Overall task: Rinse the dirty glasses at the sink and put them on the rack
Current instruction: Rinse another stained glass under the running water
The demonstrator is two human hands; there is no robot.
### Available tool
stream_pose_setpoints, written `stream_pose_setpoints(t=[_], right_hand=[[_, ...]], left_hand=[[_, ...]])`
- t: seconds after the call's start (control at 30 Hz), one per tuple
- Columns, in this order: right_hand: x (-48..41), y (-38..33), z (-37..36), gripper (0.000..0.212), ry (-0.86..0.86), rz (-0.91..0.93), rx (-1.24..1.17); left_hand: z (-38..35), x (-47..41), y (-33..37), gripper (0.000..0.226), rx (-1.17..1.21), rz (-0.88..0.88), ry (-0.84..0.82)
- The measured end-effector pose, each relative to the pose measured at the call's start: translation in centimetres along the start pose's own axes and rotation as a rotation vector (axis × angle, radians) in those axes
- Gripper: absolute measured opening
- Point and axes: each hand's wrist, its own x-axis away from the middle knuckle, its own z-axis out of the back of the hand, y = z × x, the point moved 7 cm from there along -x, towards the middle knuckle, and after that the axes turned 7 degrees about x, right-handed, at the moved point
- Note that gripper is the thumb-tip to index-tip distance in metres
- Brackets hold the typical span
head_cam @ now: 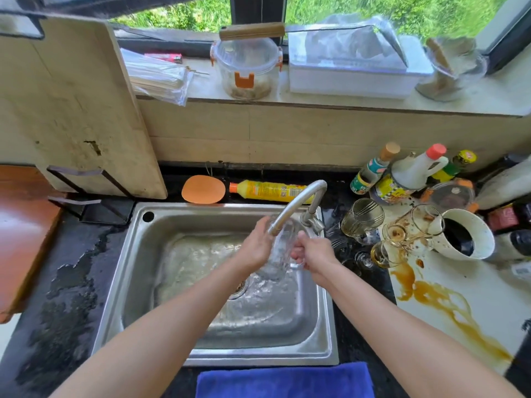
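A clear glass mug [281,251] is held under the curved tap [298,202] over the steel sink [138,282], with water running over it. My left hand [257,245] grips its left side. My right hand [314,249] grips its right side by the handle. On the counter to the right lie several dirty glasses: a greenish mug [362,218], a tipped stained glass [413,224] and a glass with brown liquid [385,254]. A black wire rack [89,193] stands left of the sink, behind the basin corner.
A white cup [471,237] with dark liquid sits beside the dirty glasses. Brown liquid [439,303] is spilled across the white board at right. Sauce bottles [402,173] crowd the back right. A yellow detergent bottle [270,191] and orange sponge [203,189] lie behind the sink. A blue cloth [284,380] covers the front edge.
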Motion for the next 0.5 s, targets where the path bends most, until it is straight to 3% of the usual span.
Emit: stream_pose_setpoints(t=[0.07,0.23,0.37,0.5], right_hand=[[-0.6,-0.6,0.4,0.029,0.004,-0.004,0.017],[0.1,-0.5,-1.3,0.027,-0.215,0.002,0.175],[-0.8,-1.3,-1.4,0.038,-0.158,0.088,0.294],[-0.9,-3.8,-2.6,0.034,-0.097,0.297,0.599]], left_hand=[[0.0,0.7,-0.5,0.043,0.075,0.057,0.007],[2.0,0.6,-0.3,0.035,0.235,0.142,0.070],[1.8,1.6,-0.8,0.038,0.424,0.248,-0.036],[1.7,1.7,-1.8,0.040,0.503,0.285,0.032]])
